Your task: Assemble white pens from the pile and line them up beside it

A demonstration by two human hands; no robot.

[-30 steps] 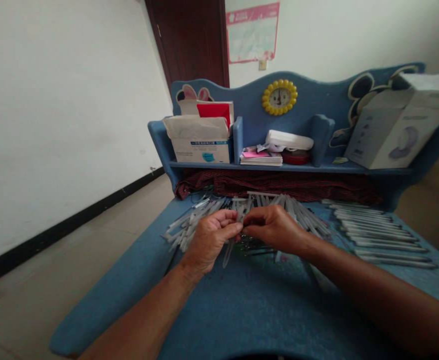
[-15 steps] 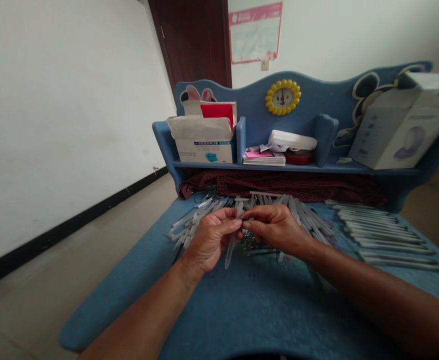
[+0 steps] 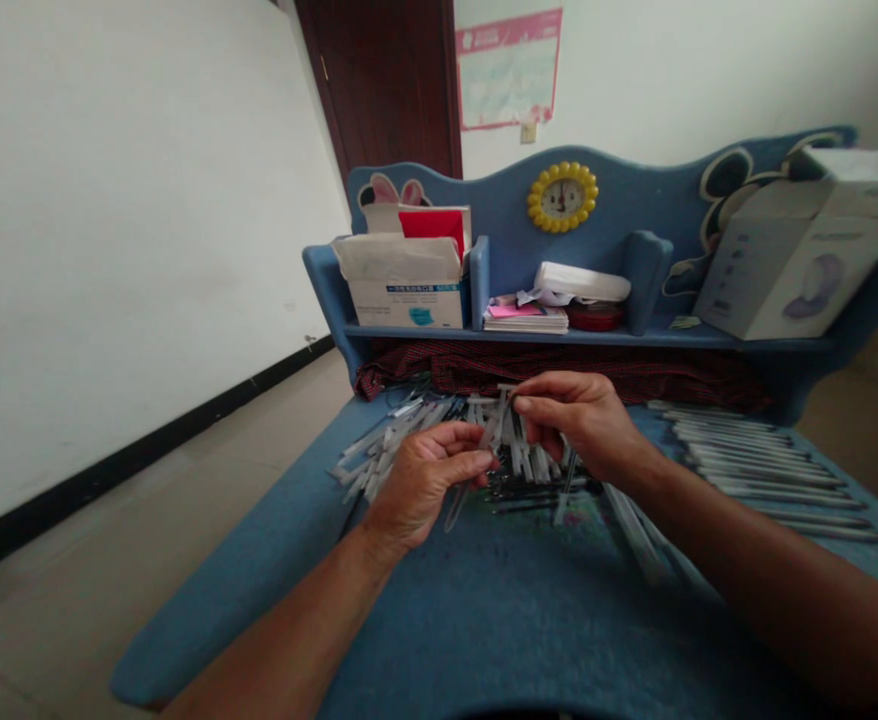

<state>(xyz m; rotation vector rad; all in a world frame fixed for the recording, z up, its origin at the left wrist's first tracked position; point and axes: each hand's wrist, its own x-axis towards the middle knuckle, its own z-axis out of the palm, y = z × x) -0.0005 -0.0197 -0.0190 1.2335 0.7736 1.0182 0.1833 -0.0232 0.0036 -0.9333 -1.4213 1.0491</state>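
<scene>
Near the middle of the blue desk, my left hand (image 3: 424,485) is closed with thumb and fingers around a clear plastic pen barrel (image 3: 454,510), which slants up to the right. Just above and right of it, my right hand (image 3: 585,420) makes a pinch close to the barrel's upper end; what sits between its fingertips is too small to make out. Behind my left hand lies a pile of whitish plastic tubes (image 3: 386,450). Thin dark pieces like pen refills (image 3: 518,494) lie under and between my hands, among more tubes.
On the right side of the desk (image 3: 484,620), several pens (image 3: 769,460) lie side by side. A dark red checked cloth (image 3: 559,367) runs along the back, below a shelf with a mask box (image 3: 409,300), papers (image 3: 525,320) and a white carton (image 3: 776,250).
My right hand has moved up and to the right, away from my left fingers. My left hand stays nearly in place, still holding the barrel.
</scene>
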